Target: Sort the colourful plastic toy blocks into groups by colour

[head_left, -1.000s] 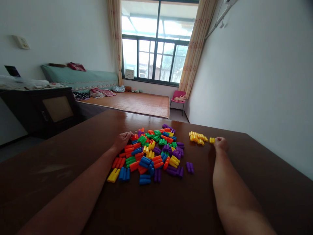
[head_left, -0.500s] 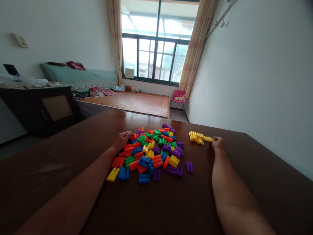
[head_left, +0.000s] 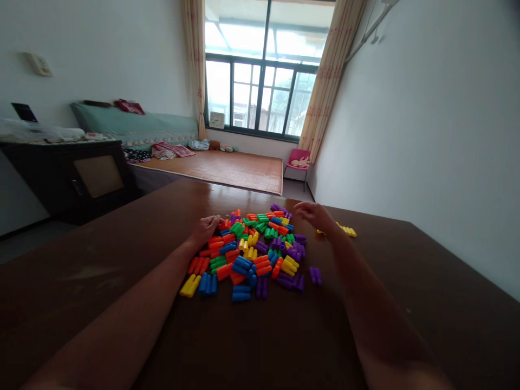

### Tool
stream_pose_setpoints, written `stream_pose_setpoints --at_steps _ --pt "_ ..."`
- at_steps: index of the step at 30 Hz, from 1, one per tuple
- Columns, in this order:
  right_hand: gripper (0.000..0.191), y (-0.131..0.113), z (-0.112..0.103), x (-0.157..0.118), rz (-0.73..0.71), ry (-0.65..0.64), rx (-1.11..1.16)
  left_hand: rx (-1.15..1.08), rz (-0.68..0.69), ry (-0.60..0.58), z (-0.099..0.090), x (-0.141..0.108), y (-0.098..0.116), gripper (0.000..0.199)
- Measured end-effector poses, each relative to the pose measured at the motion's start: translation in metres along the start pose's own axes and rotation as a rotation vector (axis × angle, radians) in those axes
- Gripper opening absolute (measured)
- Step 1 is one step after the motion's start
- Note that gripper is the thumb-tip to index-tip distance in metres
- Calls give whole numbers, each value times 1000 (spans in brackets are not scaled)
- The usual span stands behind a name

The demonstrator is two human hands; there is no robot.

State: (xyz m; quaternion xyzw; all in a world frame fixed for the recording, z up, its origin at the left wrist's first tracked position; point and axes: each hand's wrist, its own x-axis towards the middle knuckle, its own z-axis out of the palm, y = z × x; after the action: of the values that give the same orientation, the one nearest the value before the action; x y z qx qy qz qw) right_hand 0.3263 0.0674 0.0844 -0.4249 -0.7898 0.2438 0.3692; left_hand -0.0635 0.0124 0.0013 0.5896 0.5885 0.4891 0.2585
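A pile of plastic building blocks (head_left: 252, 246) in orange, blue, green, yellow and purple lies on the brown table, each block like short tubes joined side by side. At the pile's left edge rests my left hand (head_left: 206, 229), its fingers loosely stretched toward an orange block, with nothing visibly held. My right hand (head_left: 313, 214) hovers by the pile's far right side, fingers apart and empty, near some purple blocks (head_left: 278, 208). Behind my right wrist, yellow blocks (head_left: 348, 230) lie on the table, partly hidden by the forearm.
One purple block (head_left: 315, 275) lies apart at the pile's right. The brown table (head_left: 134, 227) reaches toward a bed with a woven mat (head_left: 239, 168). A dark cabinet (head_left: 60, 173) stands at the left, a pink chair (head_left: 298, 160) beyond the table.
My right hand has let go of the yellow blocks at the right and moved left to the pile's far side. My left hand stays by the pile.
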Motion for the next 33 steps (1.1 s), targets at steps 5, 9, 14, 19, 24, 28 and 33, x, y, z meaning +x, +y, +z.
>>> stream_pose_setpoints --at_steps 5,9,14,19,24,28,33 --pt "34 -61 90 -11 -398 -426 -222 17 16 14 0 0 0 55" --pt "30 -65 113 -19 -380 -428 -335 -29 -21 50 2 -3 7 50" --pt "30 -60 69 -5 -243 -325 -19 -33 -24 51 2 -2 6 54" --pt "39 -17 -25 -5 129 52 225 -9 -3 1 1 0 1 61" --pt "22 52 -91 -31 401 309 46 -44 -28 31 1 -2 6 57" --pt "17 82 -92 -38 556 260 39 -29 -26 20 0 -2 5 57" --pt "14 93 -75 -33 724 129 44 2 -2 8 -1 0 1 59"
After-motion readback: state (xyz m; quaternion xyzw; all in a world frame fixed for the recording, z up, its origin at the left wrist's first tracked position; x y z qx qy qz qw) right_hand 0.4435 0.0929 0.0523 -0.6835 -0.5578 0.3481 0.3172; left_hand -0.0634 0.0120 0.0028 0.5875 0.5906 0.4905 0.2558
